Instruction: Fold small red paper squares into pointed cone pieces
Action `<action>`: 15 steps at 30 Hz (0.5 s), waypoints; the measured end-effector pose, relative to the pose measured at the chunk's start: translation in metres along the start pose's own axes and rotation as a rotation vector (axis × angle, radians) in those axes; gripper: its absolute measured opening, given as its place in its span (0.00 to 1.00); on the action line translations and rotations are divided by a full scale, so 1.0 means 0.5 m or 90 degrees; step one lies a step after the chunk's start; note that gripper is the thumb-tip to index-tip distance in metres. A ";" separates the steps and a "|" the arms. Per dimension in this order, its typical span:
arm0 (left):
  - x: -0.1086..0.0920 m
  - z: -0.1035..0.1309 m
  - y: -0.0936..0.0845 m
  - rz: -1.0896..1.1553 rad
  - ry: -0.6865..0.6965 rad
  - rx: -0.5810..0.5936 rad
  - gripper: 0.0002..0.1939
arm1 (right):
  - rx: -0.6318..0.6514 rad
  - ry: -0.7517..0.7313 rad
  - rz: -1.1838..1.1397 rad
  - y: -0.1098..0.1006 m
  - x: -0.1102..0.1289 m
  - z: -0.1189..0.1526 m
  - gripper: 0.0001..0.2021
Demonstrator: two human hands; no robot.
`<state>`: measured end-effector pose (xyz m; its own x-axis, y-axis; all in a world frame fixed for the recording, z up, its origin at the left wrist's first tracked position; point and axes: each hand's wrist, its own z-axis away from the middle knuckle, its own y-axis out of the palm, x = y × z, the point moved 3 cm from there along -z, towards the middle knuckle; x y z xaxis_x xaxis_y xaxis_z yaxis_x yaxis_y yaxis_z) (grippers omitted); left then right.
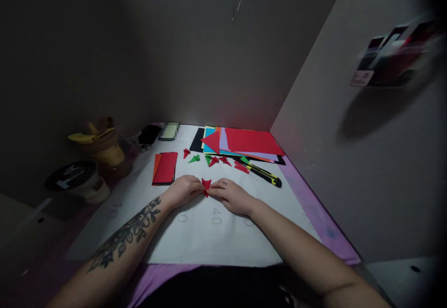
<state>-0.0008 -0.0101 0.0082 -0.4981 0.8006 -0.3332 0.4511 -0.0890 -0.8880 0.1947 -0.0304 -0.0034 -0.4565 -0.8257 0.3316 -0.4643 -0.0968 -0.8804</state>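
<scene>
A small folded piece of red paper [206,184] lies on the white mat in front of me, between my two hands. Fingers of my left hand [185,190] press together on its left edge. From the other side, my right hand [232,196] has its fingertips closed on the lower right part of the same paper. Just beyond it are several small folded paper pieces, among them a green one [194,159] and a red one [186,153]. A stack of red and orange paper strips [165,168] sits beyond my left hand.
A yellow and black box cutter [263,175] lies at the right. Behind it are coloured paper sheets [251,140]. Along the left stand a round container [80,182] and a pot with yellow things [104,147]; a dark phone-like object [149,134] lies farther back. Walls rise behind and right.
</scene>
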 end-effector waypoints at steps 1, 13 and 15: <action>-0.003 0.001 0.000 -0.003 0.007 0.003 0.11 | -0.006 0.001 0.002 -0.002 0.002 -0.003 0.18; 0.012 0.006 -0.003 0.090 0.004 -0.004 0.07 | -0.005 0.037 0.053 0.010 -0.009 -0.041 0.15; 0.013 0.006 -0.003 0.107 0.005 -0.003 0.07 | -0.007 0.045 0.042 0.008 -0.010 -0.040 0.19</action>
<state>-0.0070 -0.0066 0.0067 -0.4092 0.7793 -0.4746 0.5306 -0.2199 -0.8186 0.1797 -0.0157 -0.0018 -0.5388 -0.7882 0.2973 -0.4397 -0.0378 -0.8973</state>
